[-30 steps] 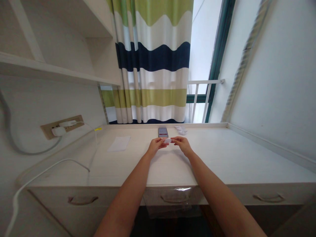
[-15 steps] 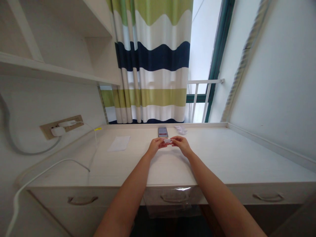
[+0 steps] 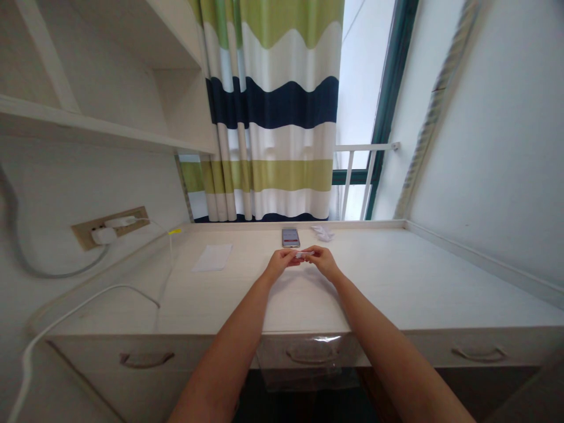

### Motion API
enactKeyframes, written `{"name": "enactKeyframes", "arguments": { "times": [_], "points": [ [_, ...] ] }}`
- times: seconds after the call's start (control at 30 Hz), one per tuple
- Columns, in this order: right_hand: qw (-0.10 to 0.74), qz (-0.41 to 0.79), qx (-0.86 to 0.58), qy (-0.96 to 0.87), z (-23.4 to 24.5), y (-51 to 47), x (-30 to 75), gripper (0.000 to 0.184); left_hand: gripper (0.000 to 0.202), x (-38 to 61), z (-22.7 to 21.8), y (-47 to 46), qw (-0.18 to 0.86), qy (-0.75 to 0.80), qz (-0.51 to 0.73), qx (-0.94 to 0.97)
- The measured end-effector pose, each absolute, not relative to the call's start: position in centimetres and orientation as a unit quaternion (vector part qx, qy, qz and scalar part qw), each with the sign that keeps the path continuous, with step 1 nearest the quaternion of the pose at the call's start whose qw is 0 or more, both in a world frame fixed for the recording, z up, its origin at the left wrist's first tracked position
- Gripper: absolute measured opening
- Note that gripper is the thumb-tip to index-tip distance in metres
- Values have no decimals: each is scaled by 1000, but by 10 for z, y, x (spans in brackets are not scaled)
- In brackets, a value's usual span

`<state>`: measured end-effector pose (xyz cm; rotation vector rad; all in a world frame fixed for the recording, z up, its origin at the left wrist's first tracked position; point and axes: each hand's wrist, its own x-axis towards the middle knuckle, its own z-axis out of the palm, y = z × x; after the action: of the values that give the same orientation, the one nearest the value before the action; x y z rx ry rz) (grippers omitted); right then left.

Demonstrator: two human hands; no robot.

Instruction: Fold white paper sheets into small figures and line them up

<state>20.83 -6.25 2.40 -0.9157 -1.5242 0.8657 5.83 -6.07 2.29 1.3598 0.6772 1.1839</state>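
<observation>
Both my hands meet over the middle of a white desk (image 3: 396, 282). My left hand (image 3: 279, 262) and my right hand (image 3: 324, 260) each pinch one end of a small white piece (image 3: 303, 254), which looks like folded paper, held just above the desk top. Their fingers are closed on it. A phone (image 3: 291, 237) with a lit screen lies flat on the desk just beyond my hands.
A white sheet of paper (image 3: 213, 257) lies to the left. Crumpled white bits (image 3: 323, 232) sit near the back edge. A wall socket (image 3: 110, 227) with a charger and white cable (image 3: 88, 296) is at left. Drawers with handles run below; a striped curtain hangs behind.
My hands have drawn slightly closer together and the small white piece between them now looks thinner and flatter. Nothing else moved.
</observation>
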Motion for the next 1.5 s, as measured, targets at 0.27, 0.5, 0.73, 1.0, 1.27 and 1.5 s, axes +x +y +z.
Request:
{"name": "enactKeyframes", "arguments": {
  "times": [0.27, 0.5, 0.73, 1.0, 1.27, 1.5],
  "points": [
    [564, 343, -398, -637, 16, -55, 210, 26, 41, 59, 23, -61, 574, 281, 510, 575],
    [557, 399, -356, -636, 15, -55, 210, 29, 42, 58, 24, -62, 570, 307, 494, 580],
    [537, 410, -335, -656, 15, -58, 208, 28, 33, 57, 17, -56, 516, 348, 478, 620],
    [541, 416, -339, -648, 14, -55, 208, 41, 35, 58, 14, -55, 530, 328, 501, 601],
    [520, 419, -344, -660, 17, -56, 209, 33, 42, 57, 13, -54, 548, 305, 511, 588],
    [511, 407, -337, -678, 12, -51, 210, 34, 30, 61, 18, -56, 551, 329, 534, 550]
  ]
}}
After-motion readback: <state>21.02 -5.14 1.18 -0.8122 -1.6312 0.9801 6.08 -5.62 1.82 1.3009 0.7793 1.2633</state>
